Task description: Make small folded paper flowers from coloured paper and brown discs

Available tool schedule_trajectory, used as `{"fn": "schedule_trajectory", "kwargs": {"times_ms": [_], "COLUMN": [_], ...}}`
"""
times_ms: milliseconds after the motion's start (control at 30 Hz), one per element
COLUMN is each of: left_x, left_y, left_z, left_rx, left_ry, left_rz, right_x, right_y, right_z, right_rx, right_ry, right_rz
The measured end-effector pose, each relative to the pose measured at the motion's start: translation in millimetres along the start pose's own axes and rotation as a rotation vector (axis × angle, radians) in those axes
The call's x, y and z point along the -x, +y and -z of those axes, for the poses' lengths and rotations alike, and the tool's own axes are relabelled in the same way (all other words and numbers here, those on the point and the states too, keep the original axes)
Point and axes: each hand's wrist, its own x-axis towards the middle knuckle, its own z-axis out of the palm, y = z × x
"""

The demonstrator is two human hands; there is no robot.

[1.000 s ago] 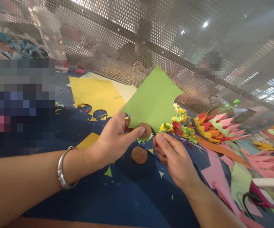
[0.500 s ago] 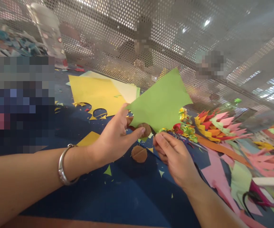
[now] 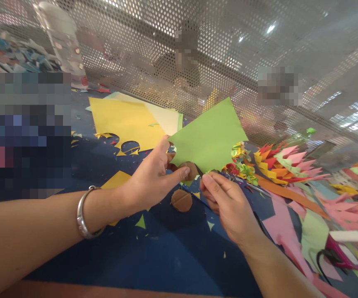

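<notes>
Left fingers pinch green paper and a brown circle; right fingers squeeze a dark tool. The bottle's marks look blurry.

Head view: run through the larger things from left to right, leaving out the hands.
Blue and white scraps → tall bottle → yellow sheet → green sheet → spiky red, orange and pink paper.

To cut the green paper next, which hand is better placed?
Probably the right hand: it holds a thin dark tool, likely scissors, at the green paper; the left hand holds that paper with a brown disc.
</notes>
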Motion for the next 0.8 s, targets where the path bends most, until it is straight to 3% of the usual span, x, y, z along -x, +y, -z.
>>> {"fn": "schedule_trajectory", "kwargs": {"times_ms": [800], "left_x": [0.8], "left_y": [-2.5], "left_z": [5.8], "left_rx": [-0.129], "left_ry": [-0.066], "left_rz": [0.015], "right_x": [-1.1], "right_y": [4.4], "right_z": [2.6], "right_rx": [0.066], "right_ry": [0.025], "right_rz": [-0.004]}}
